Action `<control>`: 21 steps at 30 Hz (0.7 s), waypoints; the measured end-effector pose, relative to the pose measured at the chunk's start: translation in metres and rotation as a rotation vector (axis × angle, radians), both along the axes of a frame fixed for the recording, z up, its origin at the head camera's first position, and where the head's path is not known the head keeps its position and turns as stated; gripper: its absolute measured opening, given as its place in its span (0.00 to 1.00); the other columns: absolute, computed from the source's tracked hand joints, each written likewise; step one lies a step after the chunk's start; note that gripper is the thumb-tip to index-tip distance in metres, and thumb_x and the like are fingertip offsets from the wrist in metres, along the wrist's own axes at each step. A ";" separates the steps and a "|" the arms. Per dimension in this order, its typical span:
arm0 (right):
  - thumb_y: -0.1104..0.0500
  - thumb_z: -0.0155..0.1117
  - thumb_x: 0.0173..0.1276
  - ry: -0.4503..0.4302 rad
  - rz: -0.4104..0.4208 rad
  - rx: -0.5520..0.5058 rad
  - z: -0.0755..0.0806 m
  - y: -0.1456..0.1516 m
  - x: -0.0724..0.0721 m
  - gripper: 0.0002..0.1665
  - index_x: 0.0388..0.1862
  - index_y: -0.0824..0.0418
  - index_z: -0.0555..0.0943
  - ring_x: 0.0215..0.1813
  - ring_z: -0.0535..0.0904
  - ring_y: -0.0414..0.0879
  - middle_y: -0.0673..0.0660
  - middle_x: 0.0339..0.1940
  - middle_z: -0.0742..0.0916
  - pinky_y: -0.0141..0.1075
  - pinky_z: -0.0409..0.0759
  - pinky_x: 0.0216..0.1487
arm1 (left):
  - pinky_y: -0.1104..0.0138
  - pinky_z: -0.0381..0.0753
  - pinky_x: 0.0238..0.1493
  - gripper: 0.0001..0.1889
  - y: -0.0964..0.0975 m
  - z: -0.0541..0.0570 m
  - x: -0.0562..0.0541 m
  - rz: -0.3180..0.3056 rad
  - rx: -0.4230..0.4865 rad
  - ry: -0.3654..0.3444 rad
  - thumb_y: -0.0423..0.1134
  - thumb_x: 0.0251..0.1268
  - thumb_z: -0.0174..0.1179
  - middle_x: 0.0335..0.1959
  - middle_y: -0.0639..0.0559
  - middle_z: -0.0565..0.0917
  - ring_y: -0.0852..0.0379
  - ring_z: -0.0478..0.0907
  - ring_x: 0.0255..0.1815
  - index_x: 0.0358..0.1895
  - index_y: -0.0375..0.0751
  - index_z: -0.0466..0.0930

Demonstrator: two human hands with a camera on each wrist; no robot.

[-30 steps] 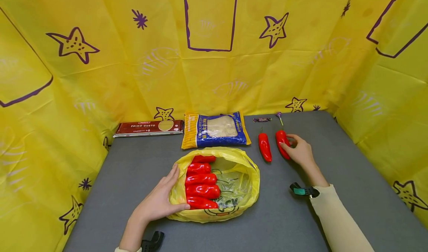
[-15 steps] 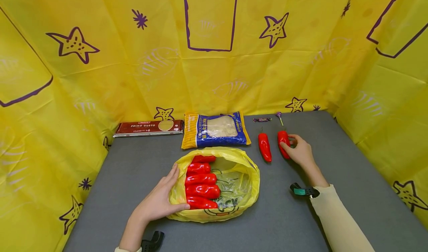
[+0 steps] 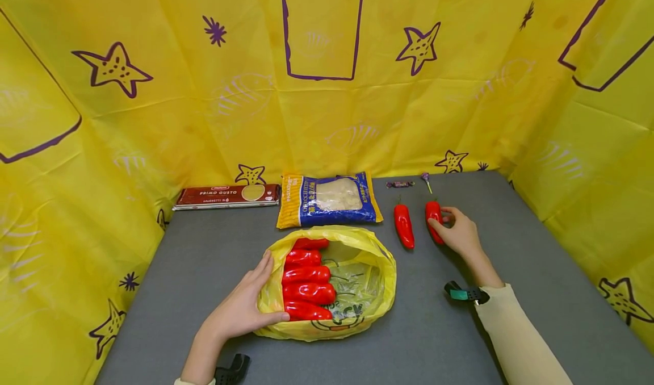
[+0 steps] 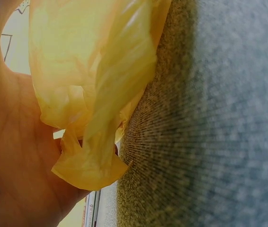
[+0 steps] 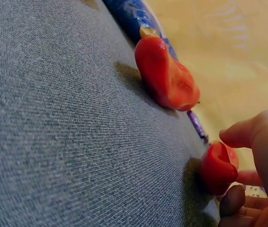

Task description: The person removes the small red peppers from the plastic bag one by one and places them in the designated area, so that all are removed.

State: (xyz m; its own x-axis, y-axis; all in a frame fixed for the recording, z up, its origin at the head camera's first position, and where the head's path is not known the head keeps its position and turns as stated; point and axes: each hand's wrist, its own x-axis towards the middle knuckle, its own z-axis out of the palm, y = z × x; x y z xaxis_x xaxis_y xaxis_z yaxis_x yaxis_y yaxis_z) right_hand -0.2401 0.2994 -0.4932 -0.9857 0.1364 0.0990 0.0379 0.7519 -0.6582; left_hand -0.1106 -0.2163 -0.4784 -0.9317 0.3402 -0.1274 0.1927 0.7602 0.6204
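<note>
Bag (image 3: 352, 234), yellow, thin film, mouth open; soft, likely to fold unless its rim is braced. Bagged peppers (image 3: 308, 293): red, stacked along its left side, stems rightward.

Pepper (image 3: 432, 212), red, glossy: on the counter (image 3: 419, 317), beyond the bag to its right. Probably light, firm, rather slick; best taken round the thick middle, not by the stem.

Second pepper (image 3: 403, 227): loose, nearer the bag.

Pasta (image 3: 337, 195): just behind the bag. Spaghetti (image 3: 227, 196): behind it, leftward.

Hands, two. Left hand (image 3: 245, 304): spread wide, fingers straight, braced against the bag's left rim. Right hand (image 3: 460, 231): nearly closed, thumb and fingers pinching the pepper's sides.
</note>
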 end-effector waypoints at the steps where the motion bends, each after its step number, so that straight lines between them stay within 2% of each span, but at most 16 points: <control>1: 0.43 0.64 0.76 -0.003 0.000 0.001 0.000 0.000 0.000 0.38 0.70 0.71 0.74 0.55 0.80 0.68 0.75 0.55 0.85 0.59 0.78 0.57 | 0.33 0.67 0.73 0.67 0.000 0.000 0.000 -0.002 -0.001 0.002 0.74 0.53 0.71 0.90 0.47 0.44 0.29 0.56 0.82 0.88 0.43 0.47; 6: 0.43 0.64 0.76 -0.010 0.001 0.005 -0.001 -0.001 0.000 0.38 0.70 0.71 0.74 0.54 0.80 0.67 0.75 0.55 0.85 0.57 0.78 0.55 | 0.34 0.67 0.73 0.67 0.000 0.001 0.001 -0.004 -0.001 0.004 0.74 0.53 0.72 0.90 0.47 0.44 0.30 0.56 0.82 0.88 0.42 0.47; 15: 0.44 0.65 0.76 0.042 -0.037 -0.011 0.001 0.003 0.003 0.37 0.70 0.71 0.75 0.55 0.79 0.69 0.74 0.54 0.85 0.62 0.77 0.59 | 0.32 0.64 0.73 0.67 0.000 0.000 0.000 -0.013 0.001 0.005 0.73 0.54 0.71 0.90 0.46 0.44 0.27 0.54 0.83 0.88 0.42 0.46; 21: 0.45 0.65 0.76 0.098 -0.033 -0.018 0.015 -0.005 0.009 0.36 0.70 0.71 0.76 0.55 0.80 0.68 0.74 0.55 0.85 0.60 0.78 0.57 | 0.30 0.62 0.74 0.67 -0.001 0.000 0.000 -0.013 -0.001 0.009 0.73 0.54 0.71 0.90 0.45 0.44 0.26 0.53 0.83 0.87 0.41 0.47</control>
State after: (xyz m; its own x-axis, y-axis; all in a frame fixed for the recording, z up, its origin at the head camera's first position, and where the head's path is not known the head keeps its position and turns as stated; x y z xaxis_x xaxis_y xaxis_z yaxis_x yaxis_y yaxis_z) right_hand -0.2311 0.2949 -0.4783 -0.9663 0.1713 0.1920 -0.0028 0.7392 -0.6734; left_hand -0.1105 -0.2172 -0.4785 -0.9282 0.3525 -0.1195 0.2085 0.7584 0.6175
